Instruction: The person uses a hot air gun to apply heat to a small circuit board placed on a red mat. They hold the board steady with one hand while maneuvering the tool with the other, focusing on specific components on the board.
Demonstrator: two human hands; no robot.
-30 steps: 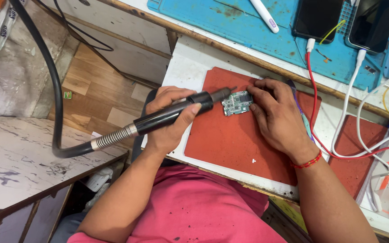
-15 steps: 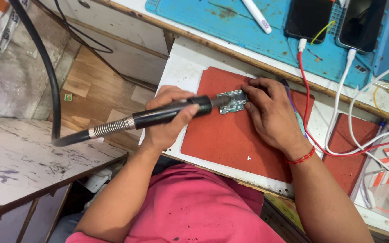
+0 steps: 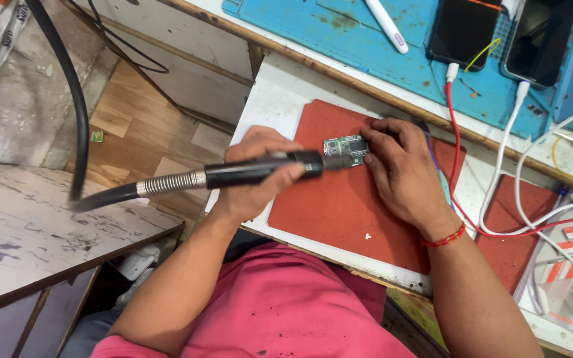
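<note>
My left hand point(image 3: 253, 174) grips a black hot-air handpiece point(image 3: 260, 171) with a metal spring collar and a thick black hose point(image 3: 67, 99). Its nozzle points at a small green circuit board point(image 3: 345, 149) lying on a red work mat point(image 3: 339, 212). My right hand point(image 3: 402, 174) rests on the mat to the right of the board, fingertips pinning the board's right edge. A red thread is tied around that wrist.
A blue mat point(image 3: 339, 33) behind holds a white pen-like tool point(image 3: 386, 25) and two dark phones point(image 3: 462, 30). Red and white cables point(image 3: 505, 166) run along the right. A second red mat point(image 3: 518, 219) and packets lie far right; a worn low table point(image 3: 34, 225) stands left.
The view has drifted slightly. My left hand has levelled the handpiece so its nozzle sits over the board's left end. My right hand stays on the board.
</note>
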